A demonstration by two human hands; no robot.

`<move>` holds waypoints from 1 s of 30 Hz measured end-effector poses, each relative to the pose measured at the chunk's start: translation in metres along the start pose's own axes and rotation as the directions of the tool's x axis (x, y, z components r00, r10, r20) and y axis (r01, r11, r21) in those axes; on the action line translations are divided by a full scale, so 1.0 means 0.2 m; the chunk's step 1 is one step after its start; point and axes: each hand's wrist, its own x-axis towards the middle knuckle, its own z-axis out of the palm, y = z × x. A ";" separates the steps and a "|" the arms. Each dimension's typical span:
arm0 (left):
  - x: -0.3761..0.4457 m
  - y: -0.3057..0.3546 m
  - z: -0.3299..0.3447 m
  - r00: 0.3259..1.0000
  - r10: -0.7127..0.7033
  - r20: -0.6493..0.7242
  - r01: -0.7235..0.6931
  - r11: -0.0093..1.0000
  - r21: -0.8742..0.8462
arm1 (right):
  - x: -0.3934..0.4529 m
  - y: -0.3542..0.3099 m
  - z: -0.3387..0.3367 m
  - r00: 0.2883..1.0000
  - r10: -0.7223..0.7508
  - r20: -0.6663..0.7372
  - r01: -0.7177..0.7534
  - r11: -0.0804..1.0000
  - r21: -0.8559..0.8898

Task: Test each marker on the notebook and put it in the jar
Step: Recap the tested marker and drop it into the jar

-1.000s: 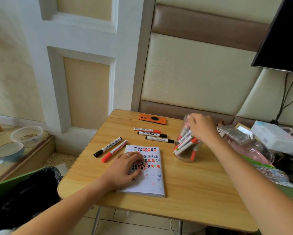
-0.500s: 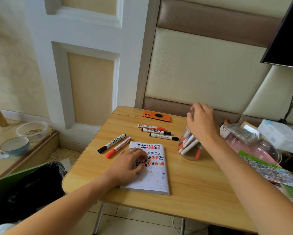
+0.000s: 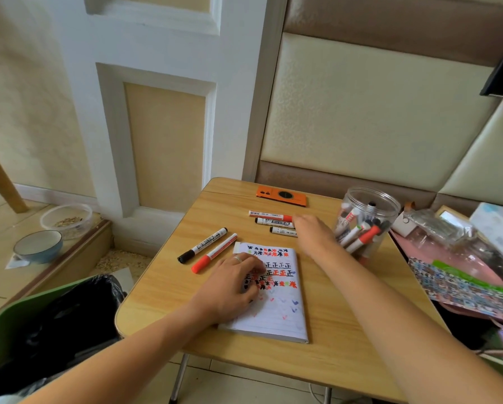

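An open notebook (image 3: 276, 310) with red and black test marks lies on the small wooden table (image 3: 168, 284). My left hand (image 3: 232, 284) presses flat on its left page. My right hand (image 3: 314, 234) hovers over the right ends of three markers (image 3: 269, 217) lying in a row behind the notebook; it holds nothing that I can see. A black marker (image 3: 203, 244) and a red marker (image 3: 213, 253) lie to the left of the notebook. The clear plastic jar (image 3: 366, 223) at the right holds several markers.
An orange phone (image 3: 280, 196) lies at the table's back edge. Clutter of bags, a box and a patterned sheet (image 3: 460, 287) crowds the right side. A black-lined green bin (image 3: 46, 328) stands at the lower left; bowls (image 3: 37, 246) sit on the floor ledge.
My right hand has left the jar's mouth and moved left and down to the row of three markers. The left hand stays on the notebook.
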 end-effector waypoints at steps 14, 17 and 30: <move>0.00 -0.02 0.02 1.000 -0.010 -0.006 0.009 1.000 -0.030 | -0.12 -0.09 -0.05 0.930 -0.045 -0.364 0.113 0.979 0.169; 0.00 -0.02 0.03 0.999 -0.003 -0.048 0.000 0.998 -0.068 | -0.28 -0.16 -0.11 0.913 0.036 -0.406 0.179 0.859 0.479; -0.01 0.03 -0.02 0.998 0.025 -0.051 -0.028 0.999 -0.041 | -0.50 -0.07 0.01 0.879 0.231 -0.417 0.231 0.559 0.796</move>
